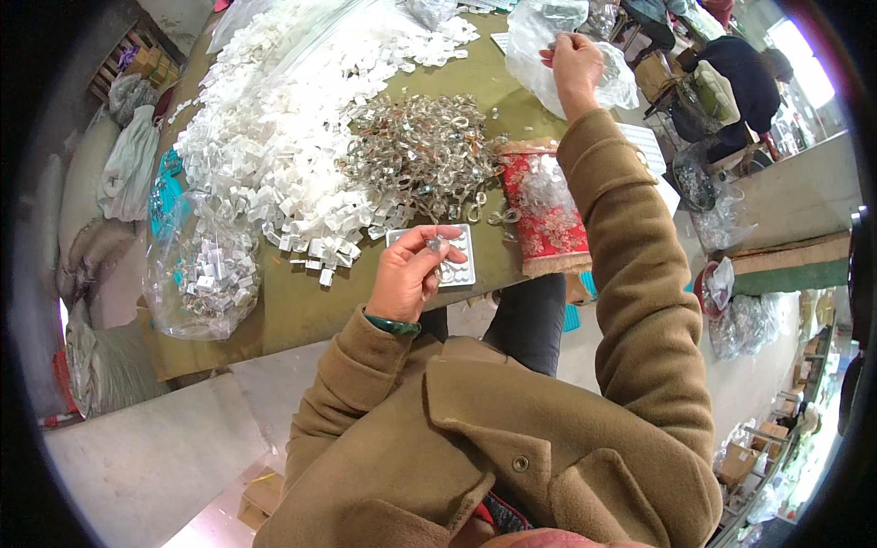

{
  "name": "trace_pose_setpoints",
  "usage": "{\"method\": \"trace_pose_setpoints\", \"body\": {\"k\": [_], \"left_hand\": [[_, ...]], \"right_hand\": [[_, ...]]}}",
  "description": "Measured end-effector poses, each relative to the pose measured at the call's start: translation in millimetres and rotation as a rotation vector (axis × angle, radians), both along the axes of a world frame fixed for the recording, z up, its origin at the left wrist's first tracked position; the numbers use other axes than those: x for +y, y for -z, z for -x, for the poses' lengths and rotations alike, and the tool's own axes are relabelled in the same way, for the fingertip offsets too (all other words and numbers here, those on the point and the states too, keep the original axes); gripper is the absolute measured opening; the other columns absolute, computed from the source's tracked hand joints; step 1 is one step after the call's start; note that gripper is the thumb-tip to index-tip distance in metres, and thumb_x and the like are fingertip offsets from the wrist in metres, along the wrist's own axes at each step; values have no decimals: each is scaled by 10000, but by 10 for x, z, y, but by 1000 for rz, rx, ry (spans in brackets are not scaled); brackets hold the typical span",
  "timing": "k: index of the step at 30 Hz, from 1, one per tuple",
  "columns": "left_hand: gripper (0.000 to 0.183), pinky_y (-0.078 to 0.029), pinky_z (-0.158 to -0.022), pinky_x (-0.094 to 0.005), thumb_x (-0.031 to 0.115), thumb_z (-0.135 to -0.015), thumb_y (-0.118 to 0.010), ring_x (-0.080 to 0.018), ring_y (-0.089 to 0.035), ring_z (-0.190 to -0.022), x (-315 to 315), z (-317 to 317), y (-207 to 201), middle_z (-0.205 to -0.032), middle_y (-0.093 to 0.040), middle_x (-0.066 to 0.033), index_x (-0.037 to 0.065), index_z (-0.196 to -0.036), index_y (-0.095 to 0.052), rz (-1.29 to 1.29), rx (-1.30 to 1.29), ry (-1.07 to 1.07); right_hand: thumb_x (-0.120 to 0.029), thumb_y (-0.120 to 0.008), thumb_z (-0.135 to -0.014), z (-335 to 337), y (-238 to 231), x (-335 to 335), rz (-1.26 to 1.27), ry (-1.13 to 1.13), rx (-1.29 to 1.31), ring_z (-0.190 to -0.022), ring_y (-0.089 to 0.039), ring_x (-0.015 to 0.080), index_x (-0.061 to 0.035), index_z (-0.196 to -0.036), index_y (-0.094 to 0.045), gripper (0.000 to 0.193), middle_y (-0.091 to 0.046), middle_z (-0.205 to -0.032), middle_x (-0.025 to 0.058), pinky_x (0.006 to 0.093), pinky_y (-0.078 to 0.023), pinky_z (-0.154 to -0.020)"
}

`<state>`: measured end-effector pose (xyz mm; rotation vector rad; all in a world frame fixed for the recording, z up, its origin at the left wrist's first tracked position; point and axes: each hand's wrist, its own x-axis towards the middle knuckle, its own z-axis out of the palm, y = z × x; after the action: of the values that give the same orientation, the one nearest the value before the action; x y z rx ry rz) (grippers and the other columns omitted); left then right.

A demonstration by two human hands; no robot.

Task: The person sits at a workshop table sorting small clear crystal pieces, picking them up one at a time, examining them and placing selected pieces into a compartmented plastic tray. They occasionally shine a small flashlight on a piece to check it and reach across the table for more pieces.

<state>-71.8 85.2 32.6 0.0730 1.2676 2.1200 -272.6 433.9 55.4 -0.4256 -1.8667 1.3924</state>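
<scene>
My left hand (402, 277), with a dark green bangle at the wrist, is closed at the near edge of the table. Between its thumb and fingertips it pinches a small clear, shiny piece (436, 245). Just beneath lies a white tray (464, 273) with round hollows, partly covered by the hand. At the far right my right hand (577, 68) reaches over a clear plastic bag (533, 46). Its fingers are drawn together, and what they hold, if anything, is hidden. A heap of clear, ring-shaped pieces (416, 146) lies between the hands.
Small white blocks (265, 164) spread across the table's left side, beside a clear bag of similar blocks (215, 274). A red floral cloth (557, 233) bearing small clear bits lies under my right forearm. A person (735, 87) sits at the far right. Sacks (91, 173) stand left.
</scene>
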Motion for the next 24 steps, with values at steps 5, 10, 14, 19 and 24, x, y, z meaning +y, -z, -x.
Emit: {"method": "trace_pose_setpoints", "body": {"k": [5,10,14,19,24], "left_hand": [[210,-452,-497,-145,118,-953,-535,-18,-571,-636,16,-18,20,-900,-660,-47,6,-1110,-618,-22,-115,41],[203,-463,-514,-157,154,-967,-534,-26,-566,-652,5,-94,-11,-887,-642,-27,14,-1083,-624,-120,-113,51],[171,-383,-462,-150,199,-961,-571,-6,-506,-562,-8,-139,-67,-826,-607,23,46,-1000,-638,-182,-100,54],[125,-333,-429,-154,156,-947,-579,-11,-448,-516,-26,-275,-121,-800,-579,24,48,-982,-631,-190,-133,73],[104,-314,-408,-166,158,-922,-591,-9,-420,-497,-134,-435,-137,-762,-568,25,62,-942,-626,-118,-175,84]], "right_hand": [[-183,-634,-817,-87,328,-298,-263,-386,-552,-761,-698,200,-35,-1073,-679,299,-719,-845,115,330,-543,-705],[-113,-603,-836,-659,7,-744,-527,-227,-58,-910,-650,300,-41,-1137,-638,312,-643,-1086,190,383,-497,-837],[-206,-574,-931,-1533,-361,-1231,-111,-753,-183,-677,-616,108,-4,-1151,-632,304,-697,-872,73,301,-509,-626],[-90,-634,-875,-2337,-459,-1568,-327,-1134,-197,-938,-633,181,-13,-1102,-653,240,-669,-1035,125,311,-507,-798],[-74,-641,-862,-2716,-340,-1774,-174,-974,-132,-860,-619,166,2,-1049,-655,202,-651,-964,98,299,-497,-748]]}}
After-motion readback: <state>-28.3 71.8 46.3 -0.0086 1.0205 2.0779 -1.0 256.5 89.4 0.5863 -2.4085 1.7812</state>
